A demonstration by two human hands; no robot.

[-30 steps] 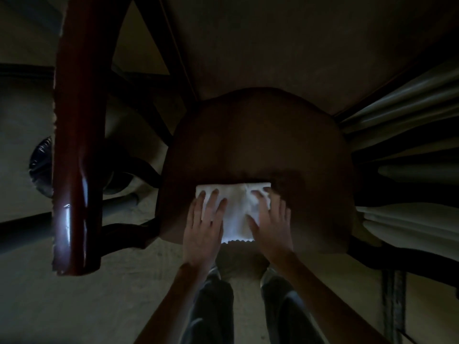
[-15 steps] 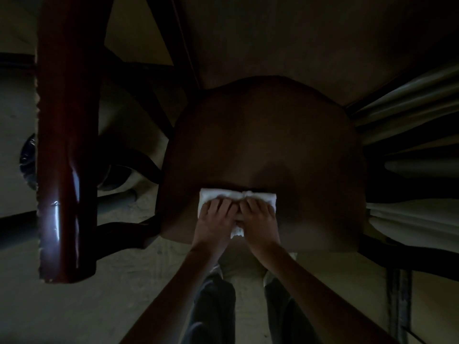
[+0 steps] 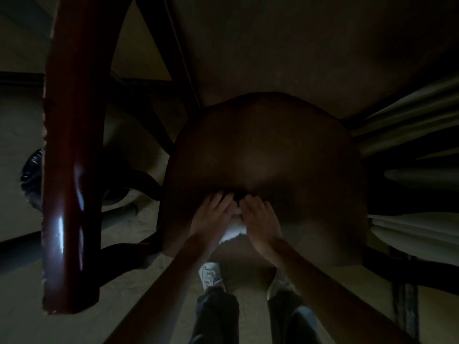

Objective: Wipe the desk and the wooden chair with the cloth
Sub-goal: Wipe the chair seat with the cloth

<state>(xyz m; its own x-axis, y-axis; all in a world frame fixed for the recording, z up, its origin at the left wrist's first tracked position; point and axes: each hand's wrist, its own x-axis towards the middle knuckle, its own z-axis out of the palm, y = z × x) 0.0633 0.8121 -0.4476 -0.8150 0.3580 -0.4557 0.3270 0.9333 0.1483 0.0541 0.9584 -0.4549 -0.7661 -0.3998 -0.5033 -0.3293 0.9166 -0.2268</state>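
Observation:
The wooden chair's brown seat (image 3: 268, 155) fills the middle of the dim view. Its glossy red-brown backrest rail (image 3: 72, 150) runs down the left side. A white cloth (image 3: 233, 230) lies bunched at the seat's near edge. My left hand (image 3: 211, 217) and my right hand (image 3: 259, 219) lie flat on it, side by side, fingers pointing away from me. They cover most of the cloth. Only a strip between the palms and a scalloped hem over the seat edge show. The desk (image 3: 310, 45) spans the top, beyond the seat.
Dark desk legs (image 3: 178, 70) cross behind the chair at the upper left. A dark round object (image 3: 32, 175) sits on the floor at the far left. Pale folded fabric (image 3: 412, 232) lies to the right of the seat. My legs and shoes (image 3: 211, 276) stand below the seat edge.
The cloth went from spread flat to bunched smaller. My hands drew together over it and now hide nearly all of it. The camera tilted slightly.

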